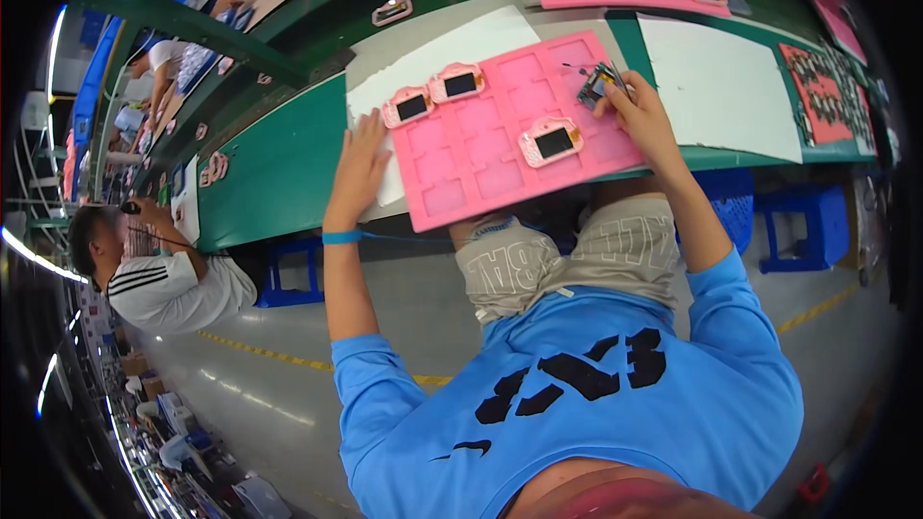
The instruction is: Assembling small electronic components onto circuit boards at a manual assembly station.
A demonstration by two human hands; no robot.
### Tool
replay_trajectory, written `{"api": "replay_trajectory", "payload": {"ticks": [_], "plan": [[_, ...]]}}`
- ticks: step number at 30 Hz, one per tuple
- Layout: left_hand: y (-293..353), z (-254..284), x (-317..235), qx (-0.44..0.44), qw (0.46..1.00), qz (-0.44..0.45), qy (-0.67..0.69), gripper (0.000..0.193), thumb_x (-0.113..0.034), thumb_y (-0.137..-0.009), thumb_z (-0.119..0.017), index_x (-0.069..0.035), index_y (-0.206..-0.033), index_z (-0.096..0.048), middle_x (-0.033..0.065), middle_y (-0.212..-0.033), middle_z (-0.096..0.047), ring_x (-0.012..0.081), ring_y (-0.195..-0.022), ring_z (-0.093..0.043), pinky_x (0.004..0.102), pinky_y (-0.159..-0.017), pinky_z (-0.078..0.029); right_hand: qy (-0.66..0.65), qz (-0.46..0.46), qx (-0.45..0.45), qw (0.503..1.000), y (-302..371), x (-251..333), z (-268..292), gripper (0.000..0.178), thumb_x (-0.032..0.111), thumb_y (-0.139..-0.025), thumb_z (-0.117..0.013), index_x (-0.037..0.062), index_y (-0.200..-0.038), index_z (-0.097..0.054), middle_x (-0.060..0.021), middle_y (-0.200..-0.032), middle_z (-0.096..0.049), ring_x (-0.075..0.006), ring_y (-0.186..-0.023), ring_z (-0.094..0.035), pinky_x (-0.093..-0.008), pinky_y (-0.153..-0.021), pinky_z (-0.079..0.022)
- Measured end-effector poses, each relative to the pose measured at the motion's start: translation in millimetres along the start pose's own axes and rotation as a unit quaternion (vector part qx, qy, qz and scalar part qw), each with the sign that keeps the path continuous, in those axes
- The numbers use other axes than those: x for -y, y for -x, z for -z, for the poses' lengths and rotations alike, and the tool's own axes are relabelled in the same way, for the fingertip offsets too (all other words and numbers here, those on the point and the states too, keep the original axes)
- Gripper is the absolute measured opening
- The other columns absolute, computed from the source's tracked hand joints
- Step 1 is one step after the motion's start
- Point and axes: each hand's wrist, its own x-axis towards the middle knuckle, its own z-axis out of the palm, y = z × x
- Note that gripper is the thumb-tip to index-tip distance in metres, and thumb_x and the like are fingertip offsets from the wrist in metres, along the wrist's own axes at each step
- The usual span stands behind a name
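While the left hand (358, 165) lies flat steadying the tray (452, 178), the right hand (639, 106) pinches a small board (596, 85); best lowered squarely into a pocket.

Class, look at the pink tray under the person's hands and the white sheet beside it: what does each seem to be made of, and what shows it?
Pink tray: probably soft foam, matte; its square pockets look moulded and it throws no glare. White sheet: likely paper or thin card, flat, matte and plain, though foam board cannot be ruled out.
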Motion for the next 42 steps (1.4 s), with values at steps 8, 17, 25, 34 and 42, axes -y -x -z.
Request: {"api": "replay_trajectory", "payload": {"ticks": [8,17,25,34,42], "plan": [[8,2,-206,-0.01,0.903,0.102,0.416,0.041,-0.016,-0.105,-0.064,0.001,-0.142,-0.065,0.0144,-0.137,-0.072,0.0263,-0.115,-0.069,0.0361,-0.098,-0.056,-0.169,-0.052,0.042,0.983,59,44,-14,0.01,0.015,-0.109,-0.063,0.0073,-0.114,-0.06,-0.0074,-0.074,-0.072,-0.0033,-0.05,-0.039,-0.0168,-0.047,-0.024],[2,-78,-286,-0.062,0.684,0.201,0.698,0.038,-0.025,-0.117,-0.05,0.008,-0.126,-0.065,0.0189,-0.115,-0.074,0.0194,-0.081,-0.069,0.027,-0.072,-0.056,-0.112,-0.085,0.169,0.976,132,20,-53,0.03,0.0,-0.101,-0.066,-0.001,-0.131,-0.063,-0.0098,-0.08,-0.074,-0.0078,-0.062,-0.061,-0.0183,-0.058,-0.042],[-24,-52,-261,-0.182,0.65,0.289,0.678,0.028,-0.019,-0.113,-0.055,0.003,-0.11,-0.072,0.0116,-0.092,-0.073,0.0108,-0.061,-0.056,0.0219,-0.052,-0.042,-0.168,-0.069,0.082,0.98,132,32,-38,0.034,0.007,-0.105,-0.063,0.0051,-0.138,-0.071,-0.0007,-0.073,-0.064,-0.0077,-0.067,-0.061,-0.0199,-0.062,-0.045],[-83,-35,-253,0.045,0.796,0.275,0.537,0.016,-0.015,-0.097,-0.074,0.001,-0.1,-0.076,0.0046,-0.07,-0.068,0.0108,-0.061,-0.056,0.0228,-0.053,-0.042,-0.108,-0.112,0.112,0.982,97,21,24,0.029,0.016,-0.114,-0.051,-0.0017,-0.122,-0.072,0.0004,-0.073,-0.06,-0.005,-0.057,-0.04,-0.0202,-0.052,-0.032],[-111,-60,-272,0.006,0.925,0.211,0.317,0.021,-0.016,-0.092,-0.079,0.001,-0.104,-0.076,0.0076,-0.079,-0.074,0.0154,-0.068,-0.065,0.0278,-0.064,-0.052,-0.137,-0.103,0.111,0.979,88,11,14,0.024,0.016,-0.114,-0.05,-0.0001,-0.115,-0.067,-0.0048,-0.073,-0.066,-0.0078,-0.053,-0.051,-0.0198,-0.049,-0.04]]}}
